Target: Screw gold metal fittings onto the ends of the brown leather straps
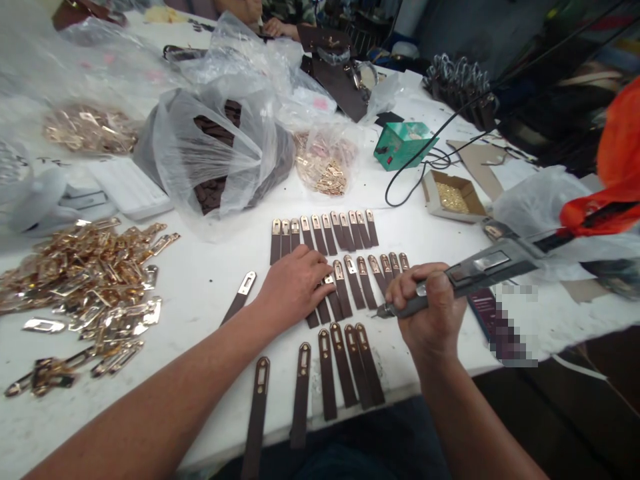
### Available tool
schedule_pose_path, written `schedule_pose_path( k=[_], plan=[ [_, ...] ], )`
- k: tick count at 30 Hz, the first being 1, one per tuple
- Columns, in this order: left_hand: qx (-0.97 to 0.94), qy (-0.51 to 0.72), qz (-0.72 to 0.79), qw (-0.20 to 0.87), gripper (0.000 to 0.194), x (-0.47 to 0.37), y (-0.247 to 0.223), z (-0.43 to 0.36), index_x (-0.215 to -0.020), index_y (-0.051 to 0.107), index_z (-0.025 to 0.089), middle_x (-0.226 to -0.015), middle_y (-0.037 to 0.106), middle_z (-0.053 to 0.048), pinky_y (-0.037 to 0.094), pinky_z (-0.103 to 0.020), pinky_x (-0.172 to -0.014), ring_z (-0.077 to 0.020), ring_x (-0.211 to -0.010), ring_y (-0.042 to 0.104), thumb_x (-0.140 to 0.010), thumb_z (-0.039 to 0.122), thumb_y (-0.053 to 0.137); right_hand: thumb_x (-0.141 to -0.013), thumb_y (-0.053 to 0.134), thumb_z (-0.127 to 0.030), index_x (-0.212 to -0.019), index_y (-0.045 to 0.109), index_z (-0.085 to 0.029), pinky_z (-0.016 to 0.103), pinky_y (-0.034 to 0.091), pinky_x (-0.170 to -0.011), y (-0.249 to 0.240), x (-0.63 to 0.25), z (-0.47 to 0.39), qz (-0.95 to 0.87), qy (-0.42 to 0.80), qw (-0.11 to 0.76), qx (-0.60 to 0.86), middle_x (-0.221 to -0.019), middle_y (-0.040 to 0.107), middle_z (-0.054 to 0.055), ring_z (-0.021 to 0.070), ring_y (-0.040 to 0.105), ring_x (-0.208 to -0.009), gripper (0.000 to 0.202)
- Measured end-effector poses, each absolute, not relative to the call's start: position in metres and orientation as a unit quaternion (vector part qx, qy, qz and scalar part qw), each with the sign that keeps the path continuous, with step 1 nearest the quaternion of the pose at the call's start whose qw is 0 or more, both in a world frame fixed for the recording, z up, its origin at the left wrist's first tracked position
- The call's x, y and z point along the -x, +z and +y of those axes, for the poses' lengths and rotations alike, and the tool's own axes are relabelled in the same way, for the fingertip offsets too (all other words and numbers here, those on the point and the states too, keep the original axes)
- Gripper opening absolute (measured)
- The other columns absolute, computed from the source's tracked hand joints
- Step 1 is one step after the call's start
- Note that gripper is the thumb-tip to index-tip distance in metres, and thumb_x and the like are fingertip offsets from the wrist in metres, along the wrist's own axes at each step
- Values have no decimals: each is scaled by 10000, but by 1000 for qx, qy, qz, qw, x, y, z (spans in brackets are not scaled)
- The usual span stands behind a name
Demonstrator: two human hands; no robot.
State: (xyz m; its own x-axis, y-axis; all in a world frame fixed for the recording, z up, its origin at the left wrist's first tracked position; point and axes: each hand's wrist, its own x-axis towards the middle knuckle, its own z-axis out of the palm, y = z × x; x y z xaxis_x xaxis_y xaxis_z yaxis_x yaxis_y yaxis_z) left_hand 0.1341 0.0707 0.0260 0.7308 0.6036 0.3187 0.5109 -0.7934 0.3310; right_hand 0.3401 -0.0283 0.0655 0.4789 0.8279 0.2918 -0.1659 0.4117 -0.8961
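Observation:
My left hand (295, 285) reaches over the middle row of dark brown straps, its fingertips on a strap with a gold metal end plate (327, 280); what lies under the palm is hidden. My right hand (433, 307) is wrapped round a grey electric screwdriver (480, 270), whose tip points left above the table beside the straps. Nearer me, several straps with gold plates lie in a row, one of them a strap (328, 380) below my left hand. A back row of straps (317, 233) lies beyond my fingers. One strap (240, 297) lies left of my wrist.
A heap of gold plates (100, 273) covers the left side. Behind stand a plastic bag of brown straps (215, 153), a bag of small gold parts (327, 167), a green box (403, 143) with a cable, and a carton of tiny gold pieces (453, 197). Another person's hand (280, 28) shows far back.

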Motion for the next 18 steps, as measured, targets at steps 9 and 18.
schedule_pose_path(
  k=[9,18],
  plan=[
    [-926,207,292,118,262,-135,25,68,-1190,763,146,-1208,720,-104,548,-427,-964,-262,-1094,600,-1054,345,658,-936,797,-453,-831,613,-190,277,503,-508,63,-337,-20,-392,333,742,429,-630,523,-45,112,518,-476,338],
    [-924,202,296,131,275,-134,24,67,-1200,757,142,-1214,716,-111,561,-435,-969,-268,-1109,604,-1062,350,643,-914,811,-483,-843,607,-196,271,492,-507,72,-336,-22,-390,328,740,438,-628,517,-51,108,508,-470,359]
  ],
)
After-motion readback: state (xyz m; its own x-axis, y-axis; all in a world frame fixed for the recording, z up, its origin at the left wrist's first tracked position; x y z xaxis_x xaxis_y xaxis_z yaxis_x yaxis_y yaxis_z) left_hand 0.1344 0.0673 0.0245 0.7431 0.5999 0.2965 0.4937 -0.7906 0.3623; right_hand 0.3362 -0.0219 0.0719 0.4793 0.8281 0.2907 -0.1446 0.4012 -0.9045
